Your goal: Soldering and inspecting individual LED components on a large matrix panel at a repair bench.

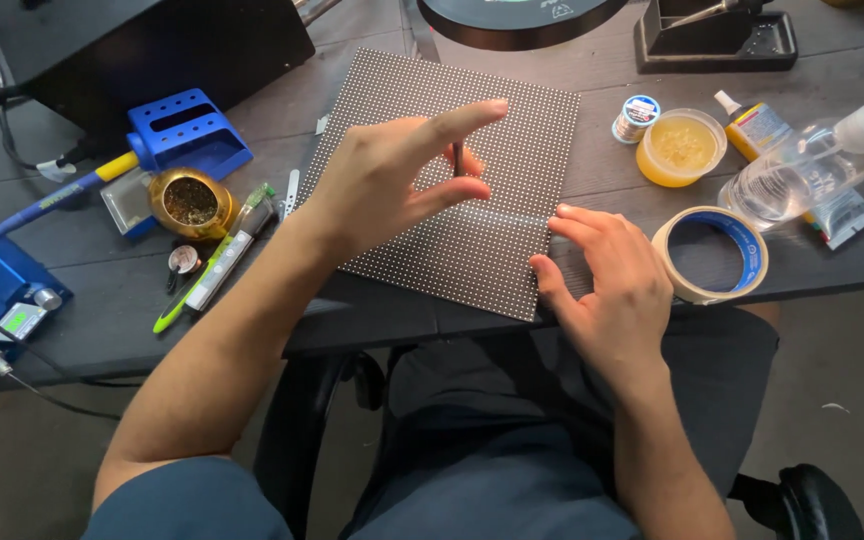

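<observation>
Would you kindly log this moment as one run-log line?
left hand: pinching thin dark tool above dotted panel | right hand: fingertips on panel's right edge | tape roll beside it

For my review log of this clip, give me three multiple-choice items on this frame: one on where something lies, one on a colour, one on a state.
1. Where does the roll of tape lie?
A. On the dotted panel
B. On the table, right of the right hand
C. On the floor

2. What colour is the small tub near the panel's far right corner?
A. Yellow
B. Red
C. Black

3. How is the left hand occupied?
A. Flat and empty on the table
B. Gripping the tape roll
C. Pinching a thin dark tool above the panel

Answers:
1 B: the roll sits on the dark table just beyond the right hand.
2 A: the tub and its contents look yellow.
3 C: thumb and fingers close on a thin dark tool over the dotted panel.
</observation>
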